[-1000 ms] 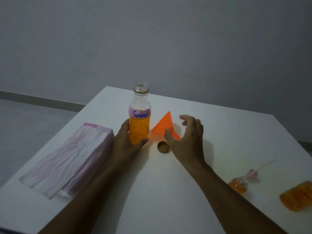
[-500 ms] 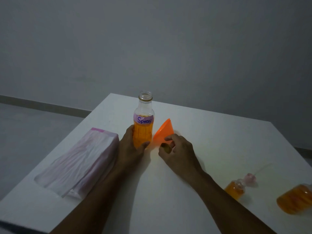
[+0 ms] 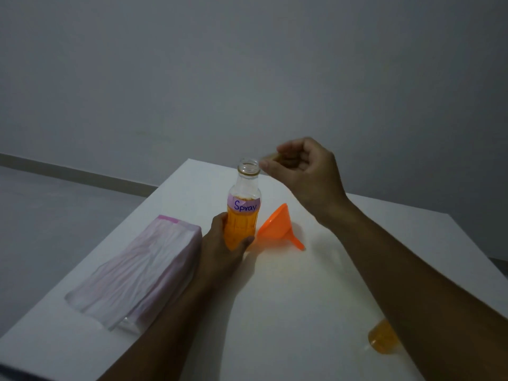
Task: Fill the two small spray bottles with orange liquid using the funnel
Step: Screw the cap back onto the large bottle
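Observation:
A clear bottle [image 3: 242, 213] labelled "Spray", half full of orange liquid, stands uncapped on the white table [image 3: 288, 312]. My left hand [image 3: 221, 247] grips its lower body. My right hand [image 3: 303, 171] is raised just right of the bottle's mouth, pinching the gold cap [image 3: 272, 156] in its fingers. An orange funnel [image 3: 279, 229] lies on its side right of the bottle. One small bottle of orange liquid [image 3: 383, 340] shows partly under my right forearm; the second small bottle is hidden.
A pink and white tissue pack [image 3: 137, 273] lies to the left of my left arm. The table's left edge runs diagonally beside it, with grey floor beyond. A grey wall is behind.
My right hand picked the gold cap up from the table beside the funnel and lifted it to the bottle's mouth. My left hand kept holding the bottle.

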The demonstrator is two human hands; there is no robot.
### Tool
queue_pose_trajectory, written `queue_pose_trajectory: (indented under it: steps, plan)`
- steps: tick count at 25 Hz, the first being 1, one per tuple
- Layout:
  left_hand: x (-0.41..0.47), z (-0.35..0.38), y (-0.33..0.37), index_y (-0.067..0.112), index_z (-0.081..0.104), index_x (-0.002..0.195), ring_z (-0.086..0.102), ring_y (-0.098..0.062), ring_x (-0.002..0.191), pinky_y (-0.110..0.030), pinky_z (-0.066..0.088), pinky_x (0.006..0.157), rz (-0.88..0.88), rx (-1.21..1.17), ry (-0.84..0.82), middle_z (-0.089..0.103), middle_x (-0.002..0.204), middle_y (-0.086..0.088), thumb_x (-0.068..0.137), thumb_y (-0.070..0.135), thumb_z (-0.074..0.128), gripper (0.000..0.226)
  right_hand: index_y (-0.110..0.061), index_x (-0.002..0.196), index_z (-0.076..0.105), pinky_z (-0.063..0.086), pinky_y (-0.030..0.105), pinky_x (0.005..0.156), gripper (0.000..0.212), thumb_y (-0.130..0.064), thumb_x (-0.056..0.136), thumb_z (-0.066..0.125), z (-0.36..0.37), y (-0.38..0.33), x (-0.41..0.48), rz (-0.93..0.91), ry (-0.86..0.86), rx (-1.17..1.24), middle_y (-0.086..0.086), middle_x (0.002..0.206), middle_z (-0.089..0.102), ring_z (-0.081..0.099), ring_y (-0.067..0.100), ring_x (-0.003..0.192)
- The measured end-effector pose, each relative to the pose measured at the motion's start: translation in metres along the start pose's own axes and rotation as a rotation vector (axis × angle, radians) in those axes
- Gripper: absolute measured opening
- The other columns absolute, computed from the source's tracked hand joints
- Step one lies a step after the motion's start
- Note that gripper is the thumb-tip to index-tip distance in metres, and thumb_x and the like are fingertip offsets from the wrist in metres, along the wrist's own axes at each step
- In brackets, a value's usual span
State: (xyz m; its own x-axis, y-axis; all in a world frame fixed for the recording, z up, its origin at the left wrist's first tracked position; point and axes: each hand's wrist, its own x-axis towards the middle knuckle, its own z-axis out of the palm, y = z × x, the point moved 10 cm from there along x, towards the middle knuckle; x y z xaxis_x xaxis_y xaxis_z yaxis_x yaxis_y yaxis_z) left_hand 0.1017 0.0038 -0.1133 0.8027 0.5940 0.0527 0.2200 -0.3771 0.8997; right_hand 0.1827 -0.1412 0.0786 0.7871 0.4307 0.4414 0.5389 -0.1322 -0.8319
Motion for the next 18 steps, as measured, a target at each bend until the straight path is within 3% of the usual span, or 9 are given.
queue_pose_trajectory:
  steps: [4,8,11,16,18]
  plan:
    - [0.004,0.001,0.001,0.022,0.028,0.143,0.047,-0.024,0.129,-0.034,0.042,0.102,0.022,0.058,0.002,0.044,0.144,-0.001,0.083,0.046,0.068,0.076,-0.018,0.093,0.071,0.062,0.032,0.081,0.029,-0.034,0.074,0.087,0.035,-0.01,0.022,-0.05,-0.157,-0.231,-0.006,0.091,0.074,0.071,0.008,0.084]
    - [0.006,0.0,0.001,0.022,0.029,0.144,0.048,-0.025,0.129,-0.04,0.044,0.105,0.047,0.079,-0.004,0.045,0.144,-0.001,0.083,0.049,0.066,0.076,-0.019,0.126,0.065,0.053,0.026,0.097,0.044,-0.014,0.085,0.078,0.058,-0.022,0.031,-0.141,-0.418,-0.414,0.0,0.123,0.07,0.064,0.007,0.106]
    - [0.007,0.003,0.0,0.023,0.027,0.145,0.046,-0.025,0.132,-0.038,0.041,0.107,0.046,0.111,-0.035,0.042,0.147,-0.001,0.086,0.049,0.063,0.074,-0.019,0.134,0.062,0.046,0.023,0.093,0.053,0.003,0.087,0.07,0.078,-0.036,0.033,-0.275,-0.614,-0.702,0.002,0.134,0.064,0.059,0.013,0.117]
    - [0.008,0.002,-0.003,0.025,0.03,0.144,0.047,-0.024,0.13,-0.036,0.042,0.105,0.053,0.079,-0.031,0.045,0.145,0.0,0.086,0.052,0.061,0.072,-0.016,0.129,0.063,0.055,0.027,0.087,0.053,0.006,0.082,0.072,0.092,-0.045,0.031,-0.413,-0.722,-0.964,0.005,0.125,0.066,0.066,0.02,0.107]
    - [0.008,0.007,-0.003,0.024,0.03,0.144,0.047,-0.025,0.131,-0.04,0.041,0.108,0.044,0.092,-0.07,0.045,0.145,-0.001,0.086,0.052,0.06,0.071,-0.014,0.124,0.065,0.058,0.029,0.081,0.042,-0.003,0.084,0.073,0.093,-0.044,0.033,-0.408,-0.716,-1.014,0.005,0.115,0.068,0.069,0.02,0.095]
